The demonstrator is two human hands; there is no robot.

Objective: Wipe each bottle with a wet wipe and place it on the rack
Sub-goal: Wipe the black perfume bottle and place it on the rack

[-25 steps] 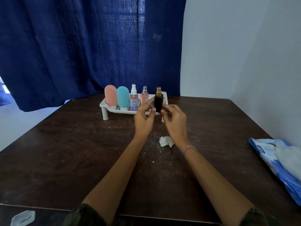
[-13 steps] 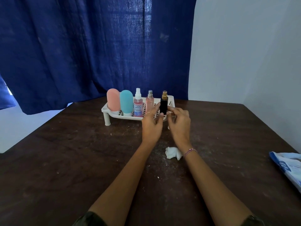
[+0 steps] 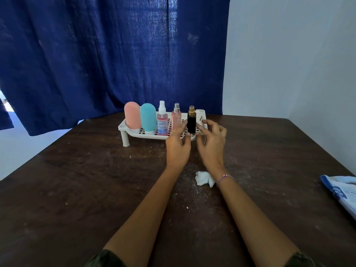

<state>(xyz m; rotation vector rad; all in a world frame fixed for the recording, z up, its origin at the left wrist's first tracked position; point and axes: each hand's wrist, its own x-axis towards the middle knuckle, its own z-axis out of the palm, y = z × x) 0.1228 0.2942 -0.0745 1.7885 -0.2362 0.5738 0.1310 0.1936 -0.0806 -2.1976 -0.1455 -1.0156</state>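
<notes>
Bottle (image 3: 191, 124) upright, nozzle (image 3: 191, 109) up, maybe racked.

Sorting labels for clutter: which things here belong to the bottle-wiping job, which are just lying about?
Job: black perfume bottle, pink bottle, teal bottle, white-capped spray bottle, slim pink spray bottle, rack, crumpled wet wipe, wipe pack.
Lying about: blue curtain, bracelet.

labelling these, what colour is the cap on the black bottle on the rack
Gold. The cap on the black bottle shows best in the head view.
</notes>
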